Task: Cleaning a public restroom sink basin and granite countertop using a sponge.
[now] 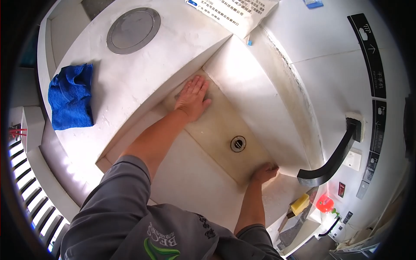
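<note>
My left hand (pixel 194 100) lies flat on the floor of a white washbasin (pixel 214 126), near its far left corner, thumb spread from the fingers. Grey patches show at both sides of this hand; whether they are shadow or something under the palm I cannot tell. At the basin's right end, my right hand (pixel 266 173) is low by the wall with curled fingers, and its grip is hidden. Between the hands sits a round metal drain (pixel 238 144). The basin floor looks yellowish and stained.
A black faucet (pixel 334 159) juts from the right wall. On the left counter are a blue cloth (pixel 72 97) and a round metal lid (pixel 133 31). A printed white bag (pixel 240 14) stands behind. A yellow sponge (pixel 300 204) and red bottle (pixel 325 203) are lower right.
</note>
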A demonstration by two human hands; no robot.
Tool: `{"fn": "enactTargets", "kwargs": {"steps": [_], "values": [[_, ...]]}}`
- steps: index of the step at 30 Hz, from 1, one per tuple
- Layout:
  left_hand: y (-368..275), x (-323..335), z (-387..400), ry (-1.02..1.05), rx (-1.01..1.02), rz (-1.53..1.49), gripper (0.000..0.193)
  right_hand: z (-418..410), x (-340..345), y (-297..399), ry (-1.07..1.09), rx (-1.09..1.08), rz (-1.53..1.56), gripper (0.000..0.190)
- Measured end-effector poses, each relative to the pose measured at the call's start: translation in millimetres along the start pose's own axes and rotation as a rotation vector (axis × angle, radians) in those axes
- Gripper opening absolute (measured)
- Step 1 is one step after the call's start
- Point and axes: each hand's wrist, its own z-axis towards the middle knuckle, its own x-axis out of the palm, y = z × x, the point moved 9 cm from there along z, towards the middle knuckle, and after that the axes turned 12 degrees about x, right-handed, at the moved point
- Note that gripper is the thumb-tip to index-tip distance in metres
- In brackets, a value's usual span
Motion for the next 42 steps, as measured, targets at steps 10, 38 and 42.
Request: {"fn": "enactTargets", "kwargs": {"steps": [10,38,42], "values": [[-130,8,-18,-0.047,0.448,-0.461,0.059,-79,22,111,0.51,-0.362,0.402,0.047],[6,-14,6,-0.205,-0.012,-0.174,0.066,-20,-3,58,0.237,-0.156,0.266,0.05],[3,2,11,-0.088,0.032,-0.123,0.067,7,-6,-12,0.162,-0.033,0.035,0.052]]}}
